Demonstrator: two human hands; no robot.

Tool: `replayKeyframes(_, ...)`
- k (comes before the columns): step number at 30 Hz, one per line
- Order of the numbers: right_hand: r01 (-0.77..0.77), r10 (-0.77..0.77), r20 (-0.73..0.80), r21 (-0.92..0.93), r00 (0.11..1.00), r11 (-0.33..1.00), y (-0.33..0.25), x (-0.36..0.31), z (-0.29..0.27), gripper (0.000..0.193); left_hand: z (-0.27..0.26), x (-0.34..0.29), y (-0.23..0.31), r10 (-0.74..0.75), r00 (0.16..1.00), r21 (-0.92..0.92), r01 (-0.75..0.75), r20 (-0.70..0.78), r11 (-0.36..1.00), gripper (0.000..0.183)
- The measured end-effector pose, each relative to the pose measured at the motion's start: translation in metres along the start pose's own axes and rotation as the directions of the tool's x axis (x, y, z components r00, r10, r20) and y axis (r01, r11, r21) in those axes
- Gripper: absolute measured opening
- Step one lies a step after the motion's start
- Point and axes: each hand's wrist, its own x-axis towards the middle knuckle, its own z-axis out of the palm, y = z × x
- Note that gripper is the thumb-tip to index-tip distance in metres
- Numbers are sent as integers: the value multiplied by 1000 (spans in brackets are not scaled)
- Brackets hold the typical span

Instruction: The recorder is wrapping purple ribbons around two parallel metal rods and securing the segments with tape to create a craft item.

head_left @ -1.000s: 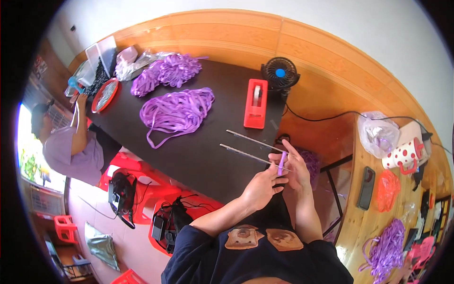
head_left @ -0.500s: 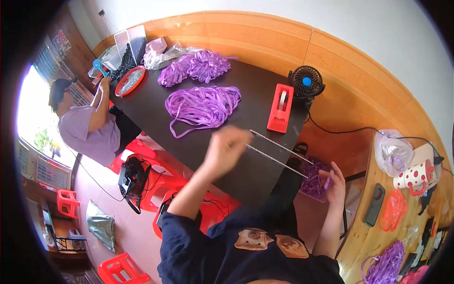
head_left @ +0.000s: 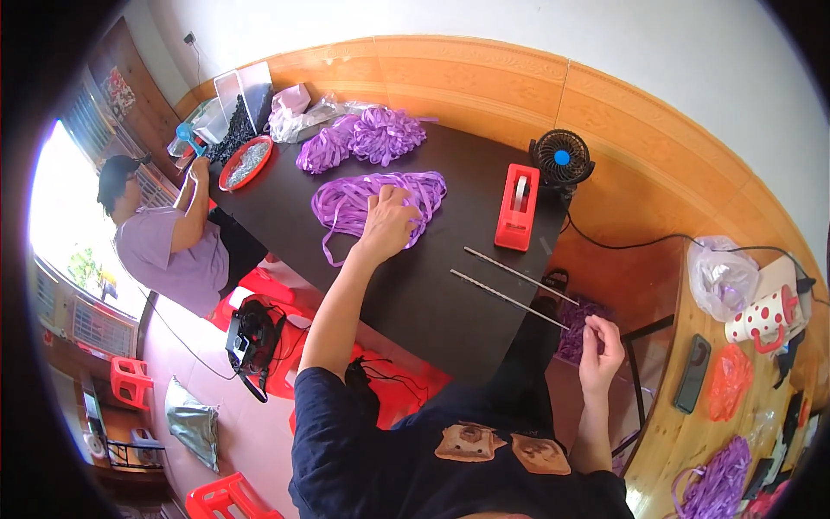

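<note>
1. In the head view, rests the left hand (head_left: 389,227) on the loose, flattened coil of shiny purple ribbon (head_left: 346,206) in the middle of the dark, smooth-topped table (head_left: 406,316), with bent fingers down among the strands; cannot tell whether gripping any or only pressing.
2. Holds the right hand (head_left: 601,353) off the table's near right edge, just beside the ends of the two slim, twisted, silvery metal rods (head_left: 510,300), with thumb and forefinger narrowly together; cannot tell whether pinching anything.
3. Laid roughly parallel and apart, partly on the tabletop, partly jutting past its edge: both rods, bare of ribbon.
4. Done, as far as can be judged: rods set in place and ribbon spread within reach; perhaps also some worked ribbon in the tangled purple heap (head_left: 577,343) low beyond the edge, too small to make out.
5. Left, judging by quantity: most of the broad coil, plus the thick, bunched bundle of purple ribbon (head_left: 380,138) behind it. Seems between rounds of repeated work, far from finished.
6. Near the rods, untouched: the boxy red plastic tape dispenser (head_left: 516,227).
</note>
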Motion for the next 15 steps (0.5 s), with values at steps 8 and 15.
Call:
replayKeyframes(8,136,-161,179,144,971,980,-75,25,23,18,-77,13,50,68,964,-293,-146,-258,945,11)
replayKeyframes(15,31,-165,345,362,924,932,-112,57,84,38,-112,10,96,194,960,-404,-262,-200,877,10)
